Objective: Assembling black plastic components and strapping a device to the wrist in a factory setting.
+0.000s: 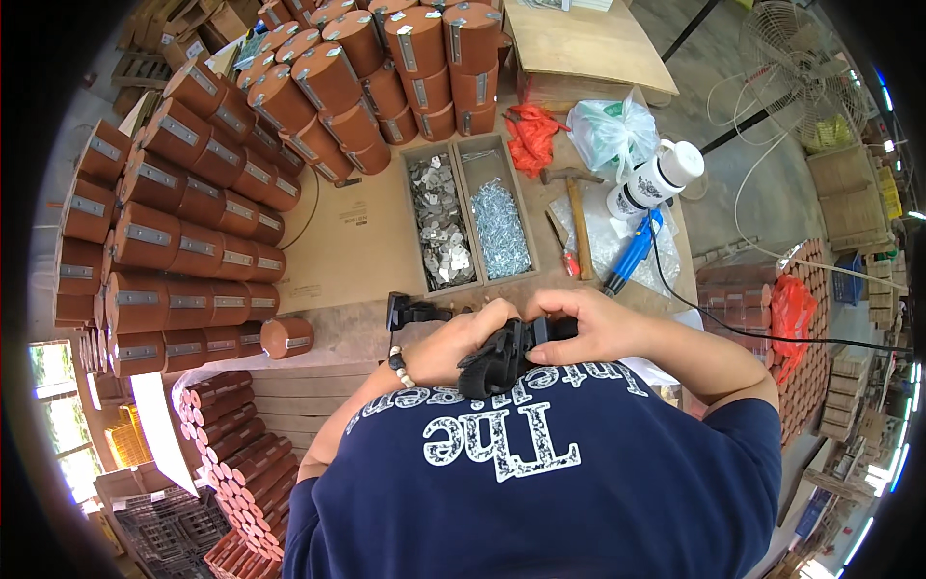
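Close against the chest, both hands meet on a black strap [494, 359] with a buckle. The left hand [461, 340] curls its fingers over the strap's left part, closed on it; the right hand [588, 323] pinches the buckle end from the right, fingers folded round it. A black clamp-like tool [413, 311] lies just left of the left hand on the table's [357, 232] near edge. Beyond, bare brown board stretches to a two-compartment tray [470, 220] of metal plates and screws. A hammer [577, 217] and blue tool [632, 253] lie right. Stacked brown cylinders [183, 212] crowd the left and far sides.
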### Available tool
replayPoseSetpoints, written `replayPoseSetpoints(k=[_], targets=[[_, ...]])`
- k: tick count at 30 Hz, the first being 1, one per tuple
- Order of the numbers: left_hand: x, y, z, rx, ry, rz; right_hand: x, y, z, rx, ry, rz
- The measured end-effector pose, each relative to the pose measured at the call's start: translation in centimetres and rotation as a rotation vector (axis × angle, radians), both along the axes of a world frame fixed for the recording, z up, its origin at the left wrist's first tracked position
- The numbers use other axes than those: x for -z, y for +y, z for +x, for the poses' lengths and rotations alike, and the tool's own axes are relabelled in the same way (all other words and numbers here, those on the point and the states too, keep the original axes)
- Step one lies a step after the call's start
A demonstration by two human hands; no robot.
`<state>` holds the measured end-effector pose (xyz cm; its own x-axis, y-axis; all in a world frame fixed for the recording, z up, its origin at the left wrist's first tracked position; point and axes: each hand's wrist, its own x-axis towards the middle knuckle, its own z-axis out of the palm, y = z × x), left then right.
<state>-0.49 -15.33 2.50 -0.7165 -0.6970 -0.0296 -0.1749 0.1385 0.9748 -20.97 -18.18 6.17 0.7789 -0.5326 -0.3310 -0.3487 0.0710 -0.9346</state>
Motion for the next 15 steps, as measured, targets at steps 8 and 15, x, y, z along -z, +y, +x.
replayPoseSetpoints(k=[8,15], targets=[[-0.9,0.2,-0.3,0.017,0.031,0.06,0.0,0.4,-0.4,0.071,-0.029,0.092],[-0.5,0.2,-0.2,-0.012,0.031,0.08,0.1,-0.5,-0.2,-0.001,-0.054,0.173]])
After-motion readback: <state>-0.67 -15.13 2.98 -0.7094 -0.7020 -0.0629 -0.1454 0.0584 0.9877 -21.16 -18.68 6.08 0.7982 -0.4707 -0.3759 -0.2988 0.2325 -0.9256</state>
